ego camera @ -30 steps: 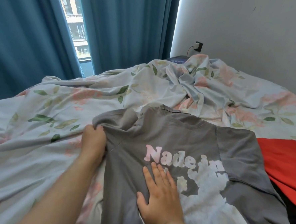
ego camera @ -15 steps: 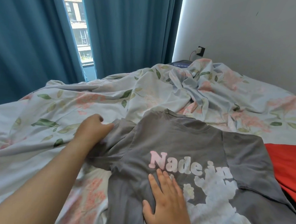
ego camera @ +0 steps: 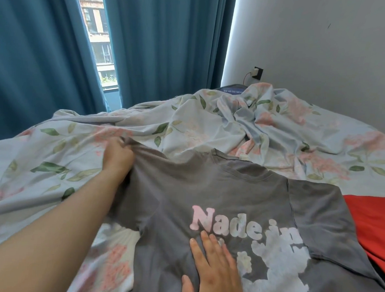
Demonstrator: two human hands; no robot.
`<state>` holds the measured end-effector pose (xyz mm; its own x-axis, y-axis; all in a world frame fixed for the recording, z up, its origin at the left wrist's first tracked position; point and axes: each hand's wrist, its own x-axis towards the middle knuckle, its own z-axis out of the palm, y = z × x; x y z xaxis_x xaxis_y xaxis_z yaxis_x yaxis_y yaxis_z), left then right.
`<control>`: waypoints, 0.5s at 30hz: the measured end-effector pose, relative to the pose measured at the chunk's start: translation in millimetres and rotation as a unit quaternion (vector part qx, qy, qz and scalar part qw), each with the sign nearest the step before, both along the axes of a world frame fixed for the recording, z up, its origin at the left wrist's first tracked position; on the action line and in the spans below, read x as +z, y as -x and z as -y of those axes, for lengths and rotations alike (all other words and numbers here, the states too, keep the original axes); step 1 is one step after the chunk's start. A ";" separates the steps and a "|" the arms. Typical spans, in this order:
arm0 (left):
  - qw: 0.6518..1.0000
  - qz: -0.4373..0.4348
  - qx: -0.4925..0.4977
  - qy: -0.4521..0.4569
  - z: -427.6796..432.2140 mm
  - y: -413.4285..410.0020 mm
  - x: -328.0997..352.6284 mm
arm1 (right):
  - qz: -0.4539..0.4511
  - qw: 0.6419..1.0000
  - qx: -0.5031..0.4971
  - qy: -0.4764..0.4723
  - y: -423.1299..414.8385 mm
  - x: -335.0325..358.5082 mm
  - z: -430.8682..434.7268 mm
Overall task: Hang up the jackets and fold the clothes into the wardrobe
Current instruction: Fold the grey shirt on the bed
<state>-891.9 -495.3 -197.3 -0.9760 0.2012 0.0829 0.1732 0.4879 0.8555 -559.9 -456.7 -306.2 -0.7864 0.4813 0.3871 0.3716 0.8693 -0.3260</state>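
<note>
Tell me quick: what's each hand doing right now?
Left hand: closed, gripping the grey T-shirt at its left end.
Right hand: open, pressing flat on the T-shirt.

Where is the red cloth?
In the head view, the red cloth lies at the far right of the bed, on the flowery sheet, right beside the sleeve of the gray T-shirt.

Rumpled pale floral duvet [ego camera: 188,127] spread before me; teal curtains [ego camera: 166,42] ahead, window gap [ego camera: 96,38] between; plugged wall socket [ego camera: 258,73] on white wall [ego camera: 327,63].
</note>
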 end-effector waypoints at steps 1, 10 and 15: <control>1.000 -0.003 0.011 0.008 8.2 8.4 -3.0 | 0.000 1.000 0.000 -0.002 0.2 -0.3 0.1; 0.965 0.230 -0.092 0.089 88.5 -51.4 -14.7 | -0.010 1.000 0.004 0.005 -0.2 1.2 1.2; 0.838 0.500 -0.075 -0.205 94.5 -66.0 -8.4 | -0.005 1.000 0.004 0.002 -3.6 -1.0 1.6</control>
